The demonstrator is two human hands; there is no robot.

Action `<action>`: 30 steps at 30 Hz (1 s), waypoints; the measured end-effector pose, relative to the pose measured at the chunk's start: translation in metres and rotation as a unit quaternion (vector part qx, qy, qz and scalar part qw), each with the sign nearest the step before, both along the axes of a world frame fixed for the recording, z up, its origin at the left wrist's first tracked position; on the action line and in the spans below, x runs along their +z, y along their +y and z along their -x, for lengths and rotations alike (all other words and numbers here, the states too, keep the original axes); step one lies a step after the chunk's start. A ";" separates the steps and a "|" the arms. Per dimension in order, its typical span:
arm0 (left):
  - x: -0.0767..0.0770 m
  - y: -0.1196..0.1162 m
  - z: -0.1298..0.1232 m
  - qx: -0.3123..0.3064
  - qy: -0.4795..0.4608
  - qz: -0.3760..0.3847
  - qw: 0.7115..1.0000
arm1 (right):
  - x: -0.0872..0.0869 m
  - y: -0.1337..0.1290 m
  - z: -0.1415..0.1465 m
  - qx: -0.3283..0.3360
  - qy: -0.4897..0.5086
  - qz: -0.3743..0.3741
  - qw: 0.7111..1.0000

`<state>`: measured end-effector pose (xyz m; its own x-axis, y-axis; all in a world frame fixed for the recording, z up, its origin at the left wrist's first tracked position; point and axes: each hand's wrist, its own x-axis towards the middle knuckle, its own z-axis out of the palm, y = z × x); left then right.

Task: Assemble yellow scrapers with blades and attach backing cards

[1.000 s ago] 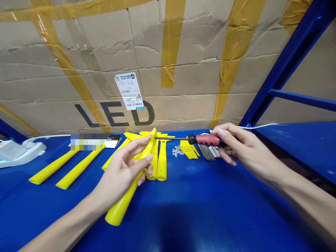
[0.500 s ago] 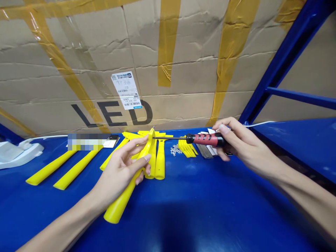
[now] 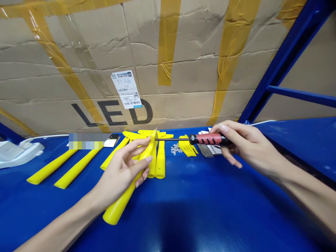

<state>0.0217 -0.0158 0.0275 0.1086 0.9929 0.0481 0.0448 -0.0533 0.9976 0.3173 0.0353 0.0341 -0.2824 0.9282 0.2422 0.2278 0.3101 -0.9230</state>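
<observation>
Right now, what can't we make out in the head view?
All in the head view:
- held yellow handle: middle covered by left hand
- screwdriver: butt covered by right hand; tip too small
- small metal pieces: too small to count
- white device: cut off by left edge

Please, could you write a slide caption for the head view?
Left hand holds a yellow handle while the right hand holds a red-and-black screwdriver to its upper end, over a blue table.

yellow handle [image 3: 119, 206]: smooth plastic | screwdriver shaft [image 3: 173, 139]: metal | carton [image 3: 196, 52]: creased cardboard
</observation>
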 end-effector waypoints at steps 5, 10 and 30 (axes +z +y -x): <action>0.002 0.002 0.000 0.007 -0.011 -0.004 1.000 | -0.001 0.000 -0.001 0.006 -0.098 -0.134 0.986; 0.003 0.001 0.000 0.006 0.002 0.012 1.000 | -0.011 -0.003 -0.002 -0.045 -0.221 -0.444 0.867; 0.012 0.001 0.002 0.017 0.021 -0.025 0.999 | 0.002 -0.014 0.020 -0.042 -0.048 -0.073 0.995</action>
